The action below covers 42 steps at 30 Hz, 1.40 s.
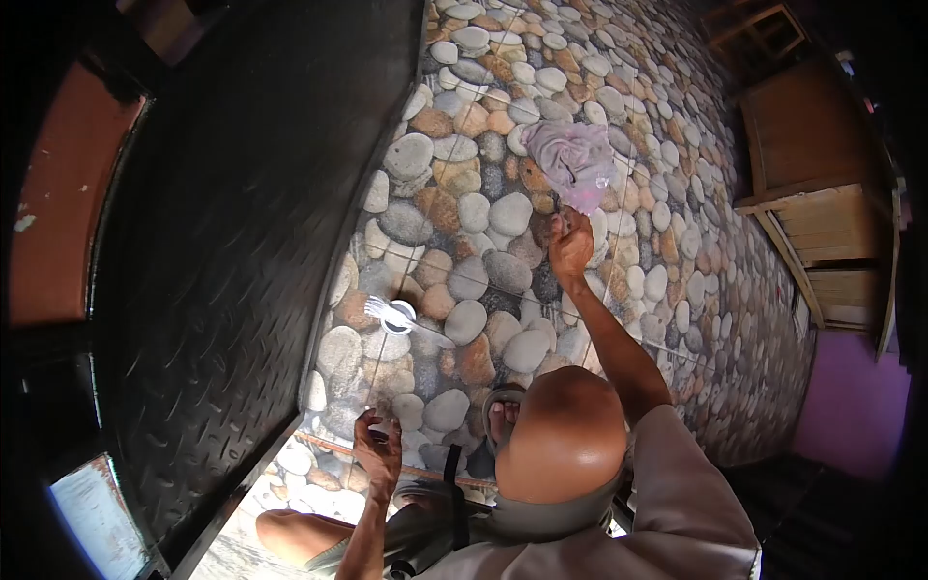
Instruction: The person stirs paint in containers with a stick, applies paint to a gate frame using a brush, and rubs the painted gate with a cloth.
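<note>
A crumpled pale purple cloth (568, 159) lies on the pebble-patterned floor ahead of me. My right hand (570, 242) reaches out to its near edge, the fingers closed on the corner there. Lower down, my left hand (378, 450) hovers by my knee with its fingers bent and apart, and I see nothing held in it. Between that hand and the black panel stands a small white cup (397, 317) with a white-bristled brush (379, 307) across it.
A black ridged panel (242, 242) runs along the left side. Wooden furniture (812, 145) stands on the right, near a purple wall (855, 401). My bent knee (565, 435) and sandalled foot (503, 416) are close below.
</note>
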{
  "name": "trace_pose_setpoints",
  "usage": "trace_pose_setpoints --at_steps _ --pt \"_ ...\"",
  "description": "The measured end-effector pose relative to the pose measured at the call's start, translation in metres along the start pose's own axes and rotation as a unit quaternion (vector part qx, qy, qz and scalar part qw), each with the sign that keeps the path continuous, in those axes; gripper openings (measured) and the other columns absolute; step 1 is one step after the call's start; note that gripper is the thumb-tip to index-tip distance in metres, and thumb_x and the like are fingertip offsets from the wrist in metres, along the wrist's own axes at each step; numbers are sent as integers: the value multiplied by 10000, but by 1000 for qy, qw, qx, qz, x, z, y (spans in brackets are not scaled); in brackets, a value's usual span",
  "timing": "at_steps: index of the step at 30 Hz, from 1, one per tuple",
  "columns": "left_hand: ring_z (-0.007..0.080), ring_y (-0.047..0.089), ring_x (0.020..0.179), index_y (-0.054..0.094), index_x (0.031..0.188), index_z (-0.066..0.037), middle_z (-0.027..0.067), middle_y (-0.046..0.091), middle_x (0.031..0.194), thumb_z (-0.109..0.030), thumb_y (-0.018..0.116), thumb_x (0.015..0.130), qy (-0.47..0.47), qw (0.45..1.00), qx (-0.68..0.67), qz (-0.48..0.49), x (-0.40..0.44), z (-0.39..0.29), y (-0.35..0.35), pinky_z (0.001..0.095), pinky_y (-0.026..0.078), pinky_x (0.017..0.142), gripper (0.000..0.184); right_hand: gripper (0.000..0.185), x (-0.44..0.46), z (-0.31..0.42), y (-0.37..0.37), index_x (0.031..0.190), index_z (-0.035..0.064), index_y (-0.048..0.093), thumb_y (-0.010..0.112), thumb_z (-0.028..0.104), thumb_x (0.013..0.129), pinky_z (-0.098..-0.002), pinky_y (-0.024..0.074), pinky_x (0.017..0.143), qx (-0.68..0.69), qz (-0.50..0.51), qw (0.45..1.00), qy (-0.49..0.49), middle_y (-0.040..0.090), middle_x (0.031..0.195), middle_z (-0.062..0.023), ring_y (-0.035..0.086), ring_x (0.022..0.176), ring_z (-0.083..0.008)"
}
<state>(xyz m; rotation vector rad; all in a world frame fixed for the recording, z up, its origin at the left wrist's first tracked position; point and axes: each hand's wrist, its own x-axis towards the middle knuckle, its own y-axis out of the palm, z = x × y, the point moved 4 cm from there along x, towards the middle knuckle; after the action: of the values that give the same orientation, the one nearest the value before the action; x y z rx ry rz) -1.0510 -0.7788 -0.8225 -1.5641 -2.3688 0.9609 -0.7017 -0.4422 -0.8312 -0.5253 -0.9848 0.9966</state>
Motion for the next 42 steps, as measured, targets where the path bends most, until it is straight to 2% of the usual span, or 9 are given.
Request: trace_pose_setpoints --at_steps 5,9,13,16,19,29,35,37,42 --pt "193 562 555 532 1141 -4 120 612 875 -174 729 812 -33 999 15 35 -15 3 -14 323 458 525 419 374 82 -75 24 1052 -15 646 648 287 831 -401 494 779 -83 -17 996 12 638 986 -210 618 872 -372" --pt "166 553 516 524 1157 -13 107 626 868 -123 745 788 -18 998 48 44 -33 -30 -39 302 459 506 444 363 94 -114 58 1058 13 632 675 288 826 -327 498 775 59 156 978 127 638 989 -209 632 851 -305" --pt "112 505 496 537 1146 -30 87 623 863 -144 742 812 -68 997 10 32 -52 -99 -62 263 409 473 408 60 104 -85 13 902 38 572 614 51 861 -213 473 719 700 210 628 266 608 950 -44 577 815 -108" --pt "75 433 496 540 1135 -20 72 615 835 -215 712 860 -70 996 -47 30 -40 -158 -60 248 347 452 379 136 113 -52 -45 923 67 662 638 199 901 -236 450 679 519 170 796 260 616 794 26 545 701 -78" --pt "97 480 514 534 1137 10 101 633 853 -298 686 878 -46 995 -55 67 -14 -238 -50 264 369 458 430 126 123 -4 -122 921 64 667 638 184 894 -243 458 674 408 159 835 334 626 813 26 553 725 -75" --pt "175 600 565 619 1106 -53 120 645 1025 -201 690 858 226 954 -51 188 12 -495 3 297 491 527 297 88 110 62 -355 832 15 654 661 95 867 -204 370 516 342 138 879 301 590 725 19 460 612 -35" --pt "295 643 745 634 1085 -50 129 650 1026 -137 683 810 376 906 4 193 -12 -662 37 375 515 709 292 106 141 129 -495 917 -7 619 648 81 865 -272 524 638 336 155 903 219 644 943 -101 628 773 -129" --pt "342 634 846 641 1052 -65 135 660 974 -142 681 785 401 846 62 347 -20 -700 44 416 493 777 281 108 153 132 -531 895 -12 607 632 92 879 -284 514 641 362 129 892 239 639 901 -89 633 760 -146" --pt "190 623 694 649 971 -11 117 655 801 -118 701 813 351 806 95 467 -44 -813 35 314 488 646 197 96 190 110 -600 937 27 583 624 103 894 -264 464 738 467 63 822 320 620 882 -23 577 839 -102"
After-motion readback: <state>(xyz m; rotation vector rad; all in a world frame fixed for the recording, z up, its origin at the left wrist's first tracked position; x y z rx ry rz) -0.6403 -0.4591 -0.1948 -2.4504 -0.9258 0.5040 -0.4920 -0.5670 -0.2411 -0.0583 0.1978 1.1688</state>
